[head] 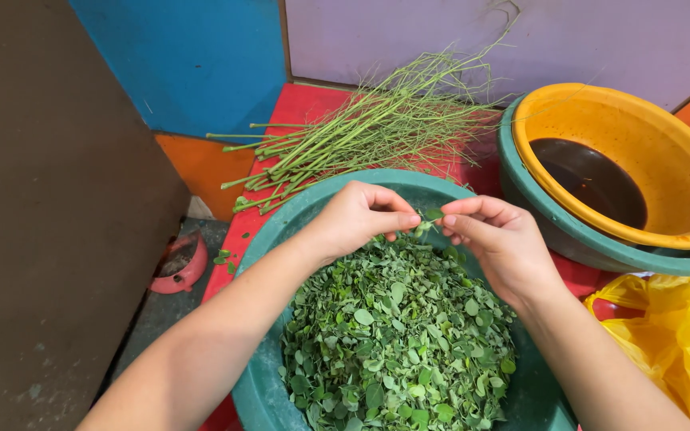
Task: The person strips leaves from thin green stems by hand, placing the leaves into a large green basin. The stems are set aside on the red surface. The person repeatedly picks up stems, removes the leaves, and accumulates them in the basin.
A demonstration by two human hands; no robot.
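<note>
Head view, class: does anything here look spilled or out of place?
Yes. A few small green leaves lie on the red table edge, outside the green basin holding the leaf pile. Bare stems lie loosely fanned behind it. Both hands, left hand and right hand, pinch a sprig.

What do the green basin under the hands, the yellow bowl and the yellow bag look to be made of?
Green basin: likely moulded plastic, matte, with a smooth rolled rim. Yellow bowl: probably plastic too, slightly glossy, even colour, thin rim. Yellow bag: thin plastic film, crinkled, shiny and translucent.
</note>
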